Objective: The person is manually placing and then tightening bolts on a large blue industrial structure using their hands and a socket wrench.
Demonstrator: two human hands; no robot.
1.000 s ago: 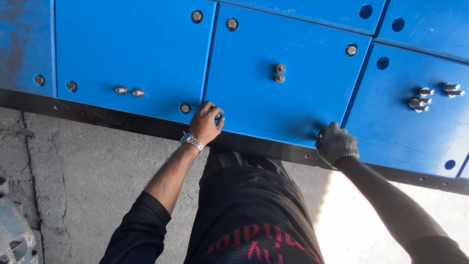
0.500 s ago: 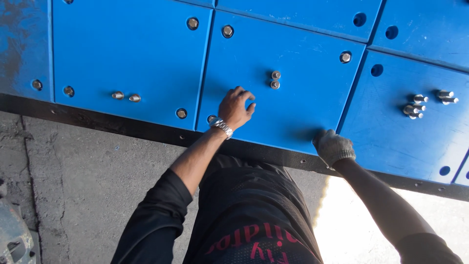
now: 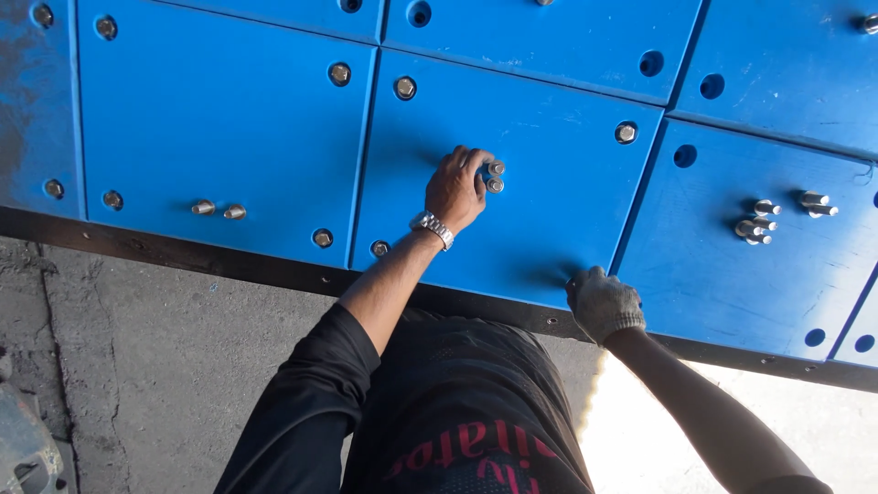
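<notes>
At its fingertips, the bare left hand (image 3: 455,187) pinches two loose bolts (image 3: 495,177) lying on the blue panel (image 3: 521,220); the gloved right hand (image 3: 602,302) presses flat, farther off.

Bright blue across the panels (image 3: 512,119), silver-grey on the bolts (image 3: 495,177). Grey knit for the glove on the right hand (image 3: 604,304), silver for the wristwatch (image 3: 432,227) on the bare left hand (image 3: 457,187). Black for the sleeve (image 3: 302,412), red lettering on black shirt (image 3: 466,430), dull grey on the concrete floor (image 3: 137,348).

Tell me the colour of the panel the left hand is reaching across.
Bright blue. The panel shows best in the head view, where the left hand touches the bolts.
</notes>
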